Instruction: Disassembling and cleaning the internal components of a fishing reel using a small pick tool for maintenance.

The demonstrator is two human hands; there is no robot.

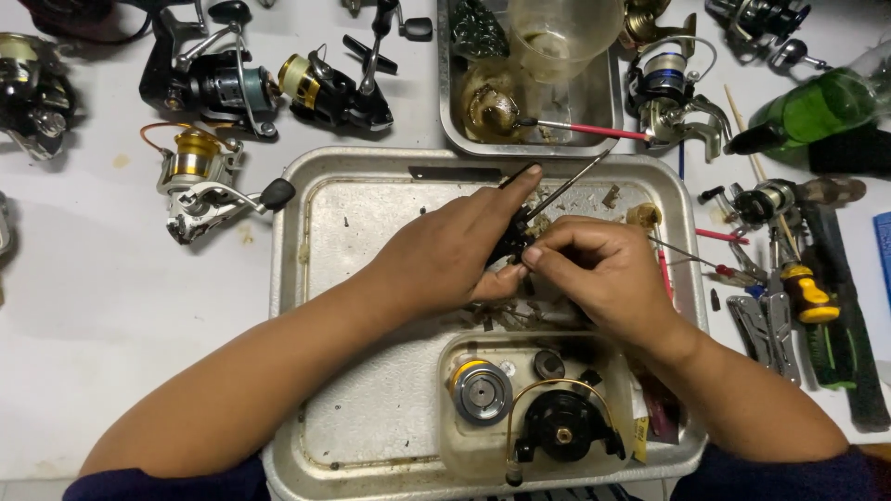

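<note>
Work over the big metal tray (371, 186) so loose bits land inside it. Your left hand (445, 255) clamps the small black reel part (513, 239) above its middle; your right hand (603, 274) pinches a thin tool (566, 190) against it. Brace both wrists.

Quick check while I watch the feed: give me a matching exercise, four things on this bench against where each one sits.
Things:
1. green bottle
2. gold-spooled reel
3. yellow-handled tool
4. loose spool

Places:
A. in the clear tub at the near end of the big metal tray
B. on the table, left of the tray
C. lying on its side at the far right
D. right of the tray, near the right hand

Pairs: 1-C, 2-B, 3-D, 4-A
</note>
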